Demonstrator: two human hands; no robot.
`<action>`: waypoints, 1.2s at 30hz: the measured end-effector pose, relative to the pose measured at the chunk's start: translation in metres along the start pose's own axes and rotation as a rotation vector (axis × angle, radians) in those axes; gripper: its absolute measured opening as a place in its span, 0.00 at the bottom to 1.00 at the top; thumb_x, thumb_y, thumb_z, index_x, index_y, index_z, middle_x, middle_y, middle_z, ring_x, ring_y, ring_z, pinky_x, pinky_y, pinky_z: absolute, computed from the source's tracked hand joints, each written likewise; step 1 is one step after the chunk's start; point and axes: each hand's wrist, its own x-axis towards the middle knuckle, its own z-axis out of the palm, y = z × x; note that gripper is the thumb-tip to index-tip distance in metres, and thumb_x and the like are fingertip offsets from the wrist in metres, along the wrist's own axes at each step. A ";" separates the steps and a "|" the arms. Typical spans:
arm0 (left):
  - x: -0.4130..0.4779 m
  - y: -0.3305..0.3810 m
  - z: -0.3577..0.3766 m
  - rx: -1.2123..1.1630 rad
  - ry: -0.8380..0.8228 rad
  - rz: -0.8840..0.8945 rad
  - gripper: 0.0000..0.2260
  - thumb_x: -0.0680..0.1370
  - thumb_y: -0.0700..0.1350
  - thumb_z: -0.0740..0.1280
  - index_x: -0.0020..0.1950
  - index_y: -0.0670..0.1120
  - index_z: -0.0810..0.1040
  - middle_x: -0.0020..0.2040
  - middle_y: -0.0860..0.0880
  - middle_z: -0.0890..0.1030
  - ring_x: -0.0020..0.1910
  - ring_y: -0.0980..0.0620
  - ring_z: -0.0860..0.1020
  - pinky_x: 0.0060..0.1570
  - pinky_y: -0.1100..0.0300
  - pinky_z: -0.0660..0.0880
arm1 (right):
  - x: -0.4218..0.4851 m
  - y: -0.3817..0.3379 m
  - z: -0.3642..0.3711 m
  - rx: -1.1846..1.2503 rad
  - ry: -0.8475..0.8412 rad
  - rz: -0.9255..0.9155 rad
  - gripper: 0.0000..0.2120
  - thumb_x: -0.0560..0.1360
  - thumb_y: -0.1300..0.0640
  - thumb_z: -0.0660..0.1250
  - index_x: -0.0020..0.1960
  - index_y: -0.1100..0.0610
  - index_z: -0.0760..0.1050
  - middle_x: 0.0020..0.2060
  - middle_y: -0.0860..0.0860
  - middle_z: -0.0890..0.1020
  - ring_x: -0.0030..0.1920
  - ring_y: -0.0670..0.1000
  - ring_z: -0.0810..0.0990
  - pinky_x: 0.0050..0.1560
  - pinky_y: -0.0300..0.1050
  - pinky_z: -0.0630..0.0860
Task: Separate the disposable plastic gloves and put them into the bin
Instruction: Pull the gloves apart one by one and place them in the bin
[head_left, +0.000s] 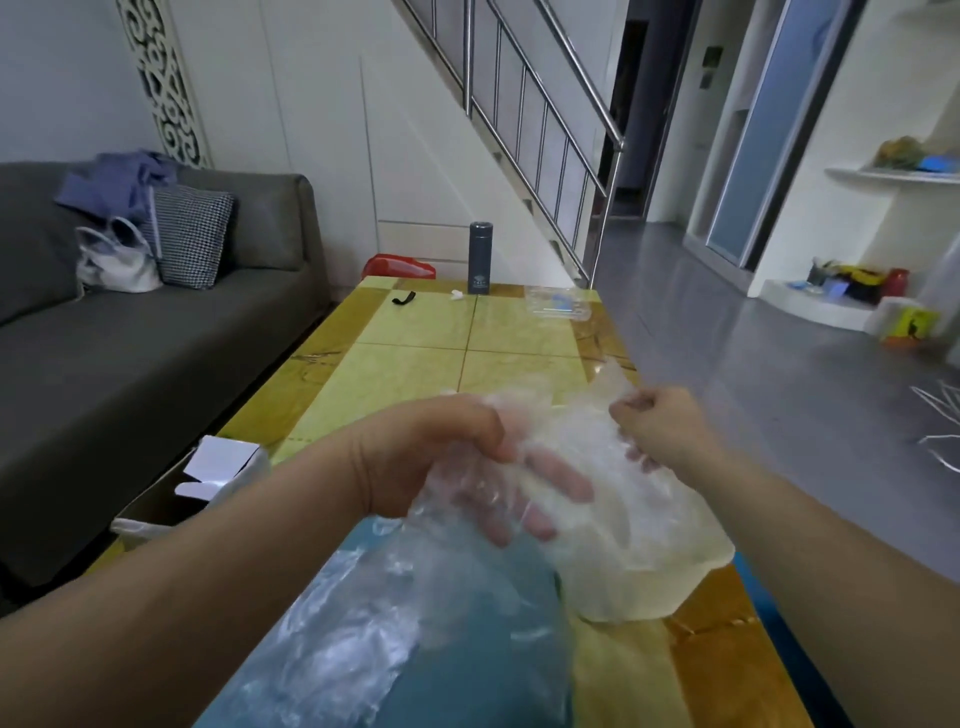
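A bunch of clear disposable plastic gloves (618, 525) hangs between my hands above the near end of the yellow table (415, 358). My left hand (431, 452) holds the bunch from the left, its fingers showing through the film. My right hand (660, 426) pinches a top edge of the plastic at the right. More clear film (363, 623) drapes down toward me over something blue. The bin (171, 499), a cardboard box lined with a white bag, stands on the floor left of the table.
A dark flask (480, 257), a black strap (404, 298) and a clear plastic package (558, 304) lie at the table's far end. A grey sofa (130, 338) runs along the left. Stairs rise behind, and grey floor spreads to the right.
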 end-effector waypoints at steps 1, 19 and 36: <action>0.010 0.008 -0.001 0.018 -0.001 0.010 0.15 0.77 0.37 0.55 0.59 0.41 0.76 0.56 0.40 0.85 0.46 0.44 0.86 0.41 0.58 0.83 | 0.000 0.004 0.003 -0.039 -0.031 -0.011 0.06 0.79 0.58 0.69 0.49 0.62 0.79 0.35 0.57 0.80 0.24 0.52 0.76 0.24 0.40 0.72; 0.207 -0.052 -0.071 0.761 0.799 -0.039 0.04 0.72 0.37 0.77 0.43 0.42 0.83 0.38 0.43 0.84 0.32 0.49 0.81 0.30 0.59 0.78 | -0.024 0.039 -0.052 -0.372 0.025 -0.370 0.17 0.79 0.53 0.67 0.68 0.51 0.77 0.63 0.46 0.78 0.61 0.48 0.78 0.59 0.44 0.74; 0.174 -0.051 -0.066 1.112 0.771 0.015 0.16 0.78 0.46 0.72 0.65 0.50 0.79 0.67 0.52 0.77 0.63 0.51 0.77 0.60 0.57 0.75 | 0.005 0.045 0.047 -0.901 -0.690 -0.043 0.25 0.80 0.46 0.60 0.75 0.51 0.65 0.64 0.54 0.77 0.63 0.58 0.75 0.69 0.58 0.71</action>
